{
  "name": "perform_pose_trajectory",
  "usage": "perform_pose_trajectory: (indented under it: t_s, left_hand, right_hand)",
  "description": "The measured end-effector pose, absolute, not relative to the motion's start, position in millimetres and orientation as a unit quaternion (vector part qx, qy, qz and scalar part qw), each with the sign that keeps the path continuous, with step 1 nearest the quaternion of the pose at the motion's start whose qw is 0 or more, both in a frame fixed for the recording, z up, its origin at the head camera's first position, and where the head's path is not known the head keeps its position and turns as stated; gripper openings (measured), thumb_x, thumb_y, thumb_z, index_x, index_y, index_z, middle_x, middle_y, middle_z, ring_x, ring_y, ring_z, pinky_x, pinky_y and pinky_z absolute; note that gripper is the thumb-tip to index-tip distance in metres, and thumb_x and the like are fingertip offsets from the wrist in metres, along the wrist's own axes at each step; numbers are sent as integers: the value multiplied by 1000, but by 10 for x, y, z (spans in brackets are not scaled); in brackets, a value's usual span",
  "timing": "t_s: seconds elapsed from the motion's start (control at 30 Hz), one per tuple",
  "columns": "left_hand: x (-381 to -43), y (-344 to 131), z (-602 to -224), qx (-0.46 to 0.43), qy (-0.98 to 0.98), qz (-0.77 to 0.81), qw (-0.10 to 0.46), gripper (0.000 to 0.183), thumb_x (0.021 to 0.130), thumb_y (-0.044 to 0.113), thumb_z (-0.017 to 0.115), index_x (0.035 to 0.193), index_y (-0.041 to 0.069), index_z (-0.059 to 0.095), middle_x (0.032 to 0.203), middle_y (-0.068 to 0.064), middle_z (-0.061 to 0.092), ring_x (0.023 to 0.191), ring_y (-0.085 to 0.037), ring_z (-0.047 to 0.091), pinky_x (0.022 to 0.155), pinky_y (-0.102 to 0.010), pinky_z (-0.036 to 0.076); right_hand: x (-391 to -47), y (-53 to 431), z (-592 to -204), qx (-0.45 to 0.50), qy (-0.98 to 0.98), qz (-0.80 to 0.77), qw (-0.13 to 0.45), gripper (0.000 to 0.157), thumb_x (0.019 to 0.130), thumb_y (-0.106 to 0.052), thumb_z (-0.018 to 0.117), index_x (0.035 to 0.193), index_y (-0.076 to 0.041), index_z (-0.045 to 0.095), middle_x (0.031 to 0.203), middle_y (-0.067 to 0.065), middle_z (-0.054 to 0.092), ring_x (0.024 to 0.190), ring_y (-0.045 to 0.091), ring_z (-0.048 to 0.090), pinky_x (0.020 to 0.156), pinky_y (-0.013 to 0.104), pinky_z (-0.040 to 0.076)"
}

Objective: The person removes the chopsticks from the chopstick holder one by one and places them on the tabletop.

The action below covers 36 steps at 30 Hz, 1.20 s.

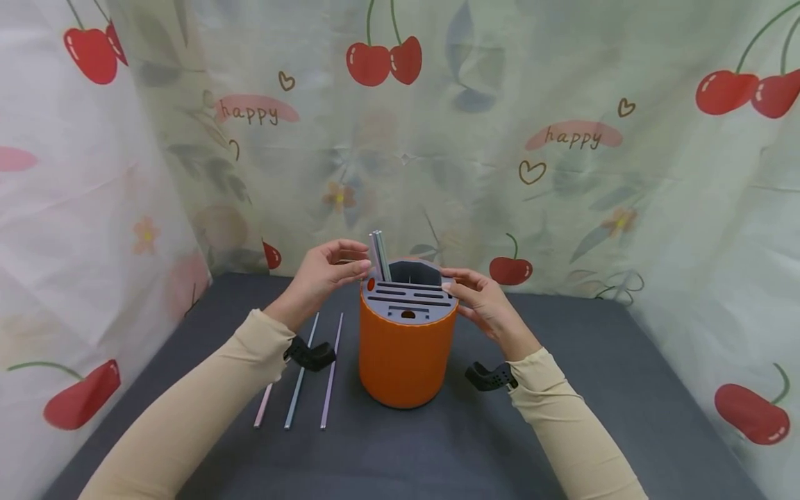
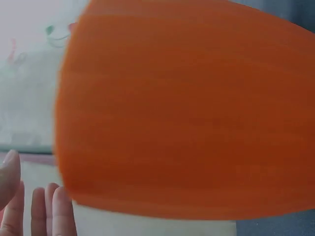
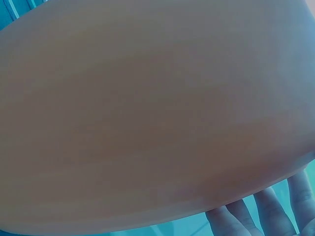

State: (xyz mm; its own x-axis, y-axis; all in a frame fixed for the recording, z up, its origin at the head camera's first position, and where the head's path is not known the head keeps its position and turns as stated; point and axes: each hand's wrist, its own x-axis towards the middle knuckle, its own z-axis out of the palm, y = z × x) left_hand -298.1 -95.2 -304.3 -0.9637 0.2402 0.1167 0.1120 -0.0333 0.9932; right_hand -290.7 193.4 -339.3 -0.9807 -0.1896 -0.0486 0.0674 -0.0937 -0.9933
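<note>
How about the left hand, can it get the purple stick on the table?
Probably yes. The left hand looks empty near the orange holder, and the purple stick lies nearby on the dark table with nothing seen on top. It would mostly need to reach down.

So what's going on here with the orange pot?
A person has both hands up at the orange pot, which stands upright on the dark table. The right hand holds its rim. The left hand is at the other side, right by some thin sticks standing in the pot; I can't tell if it touches them. Three more lie on the table beside the pot: pink, blue and purple.
</note>
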Motion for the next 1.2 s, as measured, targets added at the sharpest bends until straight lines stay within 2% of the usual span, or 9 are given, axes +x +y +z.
perform_pose_trajectory:
  t_s: [0.13,0.23,0.87,1.07,1.2]
  left_hand:
    - [-2980,-885,-3083,137,718,682,18,34,88,11,72,119,3,61,103,1,62,94,-13,63,87,-32,57]
    - [-2980,-863,-3094,147,726,672,4,32,87,11,72,116,4,62,100,2,62,91,-14,63,78,-28,56]
    - [-2972,-766,-3065,160,739,654,-19,20,86,7,73,103,1,65,94,-3,66,84,-15,64,74,-26,56]
    - [-2982,-789,-2885,189,709,674,-80,15,88,6,70,102,4,65,93,2,63,89,-11,64,84,-29,56]
    - [-2987,-863,-2557,223,647,717,-133,11,88,1,68,98,7,65,92,0,63,83,-12,66,80,-29,59]
  right_hand:
    - [-2900,1923,-3394,-47,668,-738,88,25,93,-11,64,116,-19,67,117,-4,59,106,13,58,86,24,55]
    - [-2900,1919,-3396,-47,668,-737,90,25,93,-10,64,117,-18,67,117,-4,59,106,13,58,86,25,55]
    - [-2910,1939,-3406,-46,672,-734,87,25,93,-15,66,117,-21,67,117,-6,59,107,13,56,85,24,54]
    - [-2918,1930,-3403,-43,671,-735,85,22,93,-13,65,113,-22,68,118,-6,58,108,13,55,86,24,54]
    - [-2922,1926,-3404,-42,672,-735,85,21,93,-13,65,112,-23,68,119,-6,58,109,13,55,86,24,54]
